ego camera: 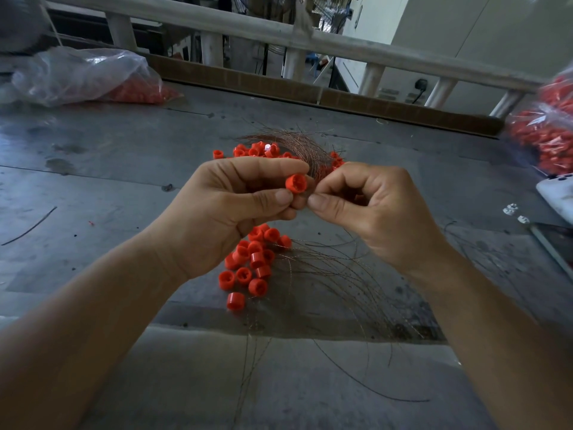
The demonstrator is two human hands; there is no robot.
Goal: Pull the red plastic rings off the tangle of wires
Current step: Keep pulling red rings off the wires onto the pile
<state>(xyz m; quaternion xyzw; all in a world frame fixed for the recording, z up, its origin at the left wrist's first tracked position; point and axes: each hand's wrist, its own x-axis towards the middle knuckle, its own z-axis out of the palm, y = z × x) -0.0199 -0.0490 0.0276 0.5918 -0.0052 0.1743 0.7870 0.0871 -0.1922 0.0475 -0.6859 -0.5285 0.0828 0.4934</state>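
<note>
My left hand (229, 200) pinches one red plastic ring (296, 183) between thumb and fingers, above the middle of the table. My right hand (369, 209) is close beside it, its thumb and forefinger pinching thin wire right next to that ring. A tangle of fine copper-coloured wires (297, 144) lies behind the hands, with several red rings (257, 150) on and around it. More wires (335, 274) fan out under my right wrist. A heap of loose red rings (251, 265) lies on the table below my hands.
The grey worn table (108, 169) carries a clear plastic bag of red rings (90, 76) at the far left and another bag of red rings (545, 131) at the right edge. A white object (558, 197) and small white bits (511, 211) lie at the right. A stray wire (31, 226) lies left.
</note>
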